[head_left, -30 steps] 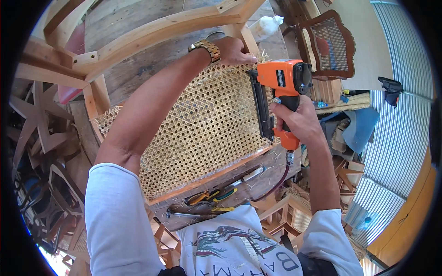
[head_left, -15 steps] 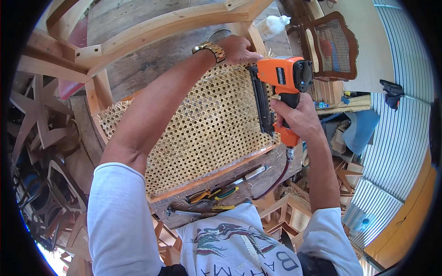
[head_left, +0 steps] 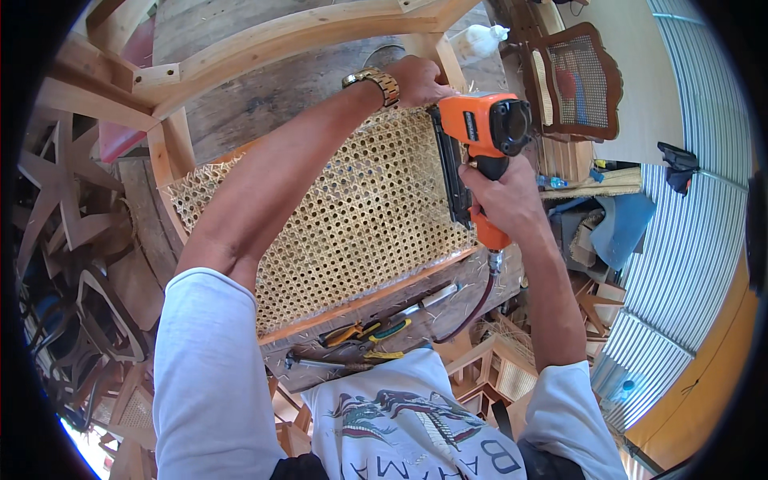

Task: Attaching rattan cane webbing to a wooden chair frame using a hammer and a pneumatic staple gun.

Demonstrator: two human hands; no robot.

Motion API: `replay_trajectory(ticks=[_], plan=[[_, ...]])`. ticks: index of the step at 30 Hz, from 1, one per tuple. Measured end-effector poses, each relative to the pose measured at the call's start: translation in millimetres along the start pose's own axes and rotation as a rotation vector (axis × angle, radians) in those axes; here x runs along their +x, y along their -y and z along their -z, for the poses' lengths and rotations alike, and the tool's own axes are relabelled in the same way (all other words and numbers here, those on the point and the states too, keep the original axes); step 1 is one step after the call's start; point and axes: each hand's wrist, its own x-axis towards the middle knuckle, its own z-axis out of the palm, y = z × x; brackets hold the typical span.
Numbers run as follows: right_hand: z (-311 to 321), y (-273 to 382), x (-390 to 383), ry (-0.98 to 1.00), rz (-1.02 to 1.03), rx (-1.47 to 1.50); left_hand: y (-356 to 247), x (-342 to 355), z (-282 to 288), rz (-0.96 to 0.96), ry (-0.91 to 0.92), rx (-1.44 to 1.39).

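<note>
My right hand [head_left: 512, 196] is wrapped round the black grip of an orange air staple gun [head_left: 472, 120]. The gun's long black magazine lies over the right side of a sheet of woven cane webbing [head_left: 352, 216], and a hose runs from its base. Close to the gun's far end, my left hand [head_left: 420, 82] has its fingers bent and closed at the far right edge of the webbing; what lies under the fingertips is partly hidden. The webbing covers a wooden frame [head_left: 368, 294], with loose strands fraying along its edges. My left forearm crosses over the sheet.
A curved wooden chair part [head_left: 304, 40] rises at the far side of the workbench [head_left: 240, 84]. Yellow-handled pliers [head_left: 390, 332] and a hammer [head_left: 320, 362] lie near me. A white bottle [head_left: 480, 40] stands far right. Chair frames [head_left: 104, 320] crowd the left.
The staple gun and my right hand have shifted slightly left and away from me. My left hand stays by the webbing's far right edge, and the whole view has moved a little.
</note>
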Motion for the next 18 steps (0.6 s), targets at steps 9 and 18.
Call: replay_trajectory(ticks=[9, 18], plan=[[29.8, -14.9, -5.5, 0.021, 0.068, 0.122, -5.9, -6.8, 7.2, -0.007, 0.049, -0.013], [42.6, -23.8, 3.0, -0.004, 0.051, 0.078, -4.2, -3.2, 4.1, 0.023, 0.071, -0.025]])
